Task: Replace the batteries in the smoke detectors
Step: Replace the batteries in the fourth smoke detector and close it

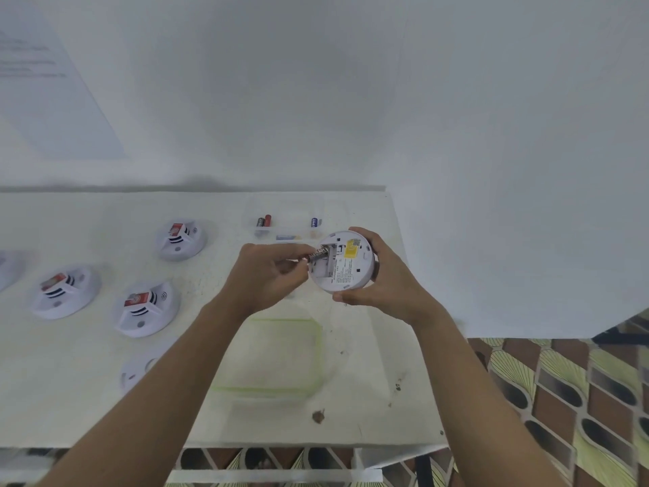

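Observation:
My right hand (pixel 381 279) grips a round white smoke detector (pixel 347 267) above the table, its back with a yellow label and open battery bay turned toward me. My left hand (pixel 268 274) pinches a silver battery (pixel 317 255) whose far end sits in the bay's upper slot. A clear tray (pixel 291 223) at the back of the table holds a red-and-black battery (pixel 264 221), a blue battery (pixel 314 222) and a few more pieces.
Three white detectors lie on the table (pixel 87 398) at the left: one far (pixel 181 239), one left (pixel 65 291), one nearer (pixel 147 309). A loose cover plate (pixel 140 369) lies by my left forearm. A clear green-rimmed lid (pixel 274 356) lies under my arms. A white wall stands behind; patterned floor lies at the right.

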Motion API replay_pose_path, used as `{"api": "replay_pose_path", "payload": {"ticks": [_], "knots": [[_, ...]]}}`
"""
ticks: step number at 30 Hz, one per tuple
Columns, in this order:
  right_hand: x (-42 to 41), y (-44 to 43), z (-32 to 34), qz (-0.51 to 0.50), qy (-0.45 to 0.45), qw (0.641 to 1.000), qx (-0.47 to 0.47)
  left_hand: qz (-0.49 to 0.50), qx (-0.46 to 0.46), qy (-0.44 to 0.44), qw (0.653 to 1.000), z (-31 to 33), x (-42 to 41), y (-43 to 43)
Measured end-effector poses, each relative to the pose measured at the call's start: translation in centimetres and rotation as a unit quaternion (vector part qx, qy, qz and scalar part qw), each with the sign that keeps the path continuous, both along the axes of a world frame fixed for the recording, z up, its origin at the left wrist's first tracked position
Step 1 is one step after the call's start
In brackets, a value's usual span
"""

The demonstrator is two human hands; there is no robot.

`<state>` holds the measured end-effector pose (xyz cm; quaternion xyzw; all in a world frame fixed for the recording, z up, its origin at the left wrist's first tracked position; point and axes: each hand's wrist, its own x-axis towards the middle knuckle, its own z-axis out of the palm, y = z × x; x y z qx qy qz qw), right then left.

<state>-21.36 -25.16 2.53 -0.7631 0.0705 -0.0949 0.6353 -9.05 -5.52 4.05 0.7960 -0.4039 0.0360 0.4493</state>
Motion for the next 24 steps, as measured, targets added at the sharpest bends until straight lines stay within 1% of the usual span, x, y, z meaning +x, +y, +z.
{"api": "replay_pose_path", "payload": {"ticks": [4, 6, 7, 8, 10, 11, 13, 15, 16, 17, 19, 24], "knots": [[0.7, 0.4, -0.1, -0.036, -0.003, 0.999, -0.008, 0.077, -0.063, 0.088, 0.991, 0.3, 1.2, -0.4], [1.1, 0.5, -0.3, -0.067, -0.01, 0.998, 0.0, 0.104, -0.077, 0.103, 0.986, 0.5, 1.9, -0.6], [1.3, 0.6, -0.3, -0.081, -0.017, 0.997, 0.011, 0.104, -0.065, 0.103, 0.987, 0.6, 2.4, -0.7], [1.5, 0.7, -0.3, -0.093, -0.024, 0.995, 0.02, 0.093, -0.034, 0.094, 0.991, 0.5, 3.0, -0.7], [1.9, 0.8, -0.3, -0.117, -0.036, 0.992, 0.03, 0.049, 0.071, 0.057, 0.995, -0.1, 4.3, -0.8], [2.0, 0.8, -0.3, -0.127, -0.04, 0.991, 0.034, 0.024, 0.125, 0.046, 0.991, -0.4, 4.9, -1.0], [2.2, 0.9, -0.3, -0.138, -0.042, 0.989, 0.035, -0.024, 0.228, 0.033, 0.973, -0.9, 5.7, -1.5], [2.5, 1.0, -0.3, -0.144, -0.041, 0.988, 0.033, -0.069, 0.335, 0.015, 0.94, -1.2, 6.2, -2.2], [2.6, 1.1, -0.3, -0.146, -0.041, 0.988, 0.033, -0.083, 0.368, 0.015, 0.926, -1.4, 6.3, -2.4], [2.7, 1.1, -0.3, -0.148, -0.041, 0.988, 0.033, -0.092, 0.387, 0.021, 0.917, -1.5, 6.3, -2.6], [3.0, 1.3, -0.2, -0.152, -0.038, 0.987, 0.032, -0.098, 0.397, 0.031, 0.912, -1.7, 6.5, -2.8], [3.9, 1.6, 0.0, -0.161, -0.031, 0.986, 0.018, -0.113, 0.366, 0.047, 0.923, -1.7, 7.0, -2.8]]}}
